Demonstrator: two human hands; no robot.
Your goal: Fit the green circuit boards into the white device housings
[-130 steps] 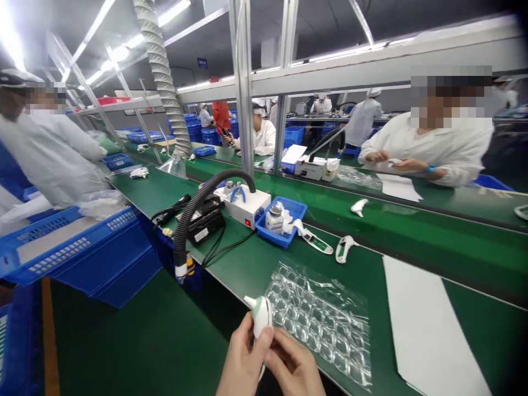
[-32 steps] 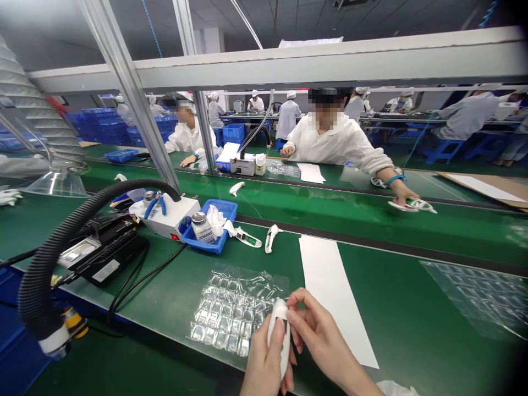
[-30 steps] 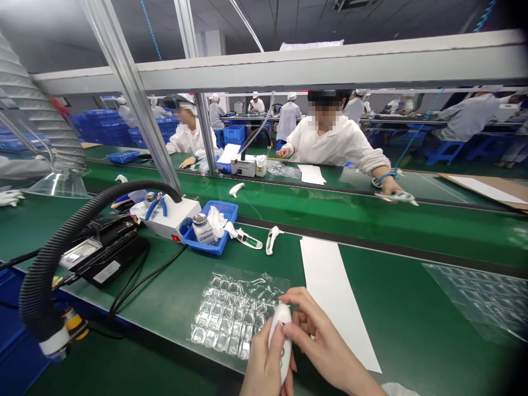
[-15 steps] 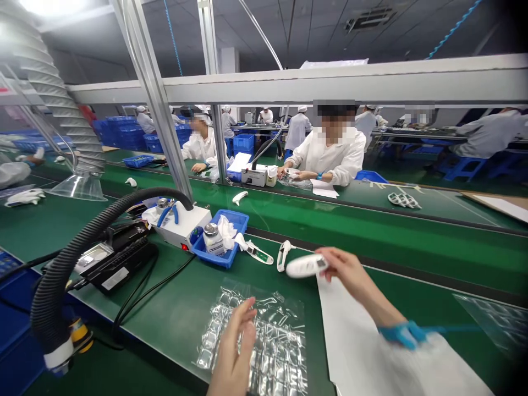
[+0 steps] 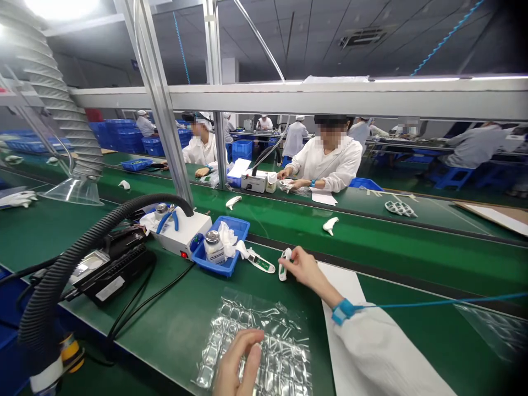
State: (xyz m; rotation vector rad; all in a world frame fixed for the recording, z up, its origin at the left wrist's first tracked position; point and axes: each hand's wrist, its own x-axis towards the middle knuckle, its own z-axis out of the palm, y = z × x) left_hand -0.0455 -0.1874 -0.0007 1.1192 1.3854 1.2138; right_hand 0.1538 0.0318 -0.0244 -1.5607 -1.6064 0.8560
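My right hand (image 5: 304, 269) has its fingertips closed on the upper end of a white plastic housing (image 5: 282, 270), an open half-shell with something green inside, which rests on the bench. Just left of it lies another open white housing (image 5: 261, 262) with a green circuit board showing. My left hand (image 5: 239, 363) is held over a clear plastic blister sheet (image 5: 284, 352), thumb and fingers apart, holding nothing. A closed white handheld device (image 5: 330, 225) lies on the green conveyor belt (image 5: 371, 239) beyond my right hand.
A blue tray (image 5: 225, 269) holds a metal-capped bottle and white tissue. Beside it stand a white box (image 5: 181, 234) with pliers and a black hose (image 5: 94, 225). White paper (image 5: 342, 335) lies under my right forearm. A blue cord (image 5: 437, 302) trails rightward from my wrist strap. Co-workers sit across the belt.
The white device that was in my right hand now lies on the belt. My right hand has moved left to the open housing. My left hand stays over the blister sheet.
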